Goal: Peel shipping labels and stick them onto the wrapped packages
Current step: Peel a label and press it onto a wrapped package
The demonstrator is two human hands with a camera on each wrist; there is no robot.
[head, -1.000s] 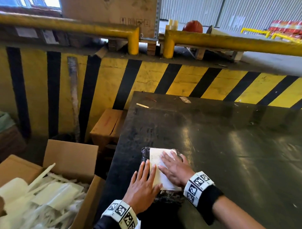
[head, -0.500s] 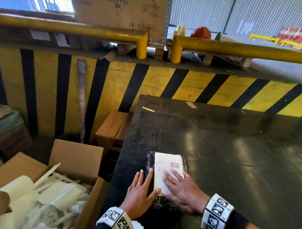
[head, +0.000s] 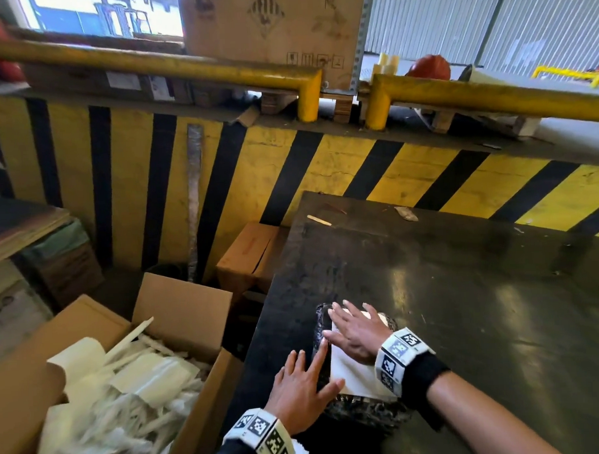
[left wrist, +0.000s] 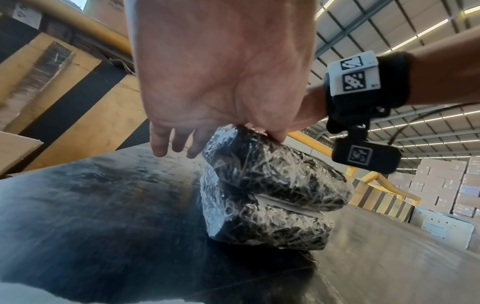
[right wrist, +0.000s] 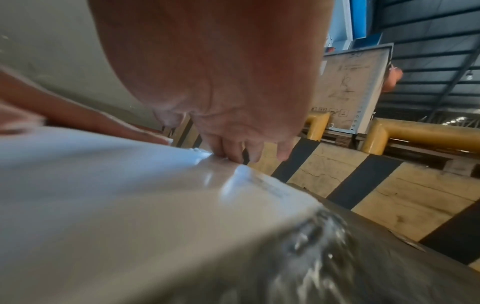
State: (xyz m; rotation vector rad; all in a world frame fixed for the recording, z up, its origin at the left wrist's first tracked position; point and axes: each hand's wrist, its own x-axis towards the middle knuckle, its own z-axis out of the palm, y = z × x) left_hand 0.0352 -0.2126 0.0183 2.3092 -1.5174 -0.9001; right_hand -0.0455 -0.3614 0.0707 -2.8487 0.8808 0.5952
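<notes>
Two black packages wrapped in clear film lie stacked, the upper package [left wrist: 272, 164] on the lower package [left wrist: 259, 222], at the near left of the dark table [head: 463, 289]. A white shipping label [head: 350, 371] lies on top of the upper package [head: 320, 328]. My right hand [head: 356, 326] lies flat on the label [right wrist: 130, 195], fingers straight and spread toward the far end. To its left my left hand [head: 297, 386] rests with straight fingers, thumb touching the label's near left edge. In the left wrist view its thumb touches the package top.
An open cardboard box [head: 178, 309] full of peeled white backing strips [head: 127, 396] stands left of the table. A smaller brown box [head: 248, 255] sits by the table's far left corner. A yellow-and-black striped wall [head: 323, 165] with yellow rails [head: 184, 67] runs behind.
My right hand has slid forward along the label toward its far end. The left hand stays at the label's left side. The head view has shifted.
</notes>
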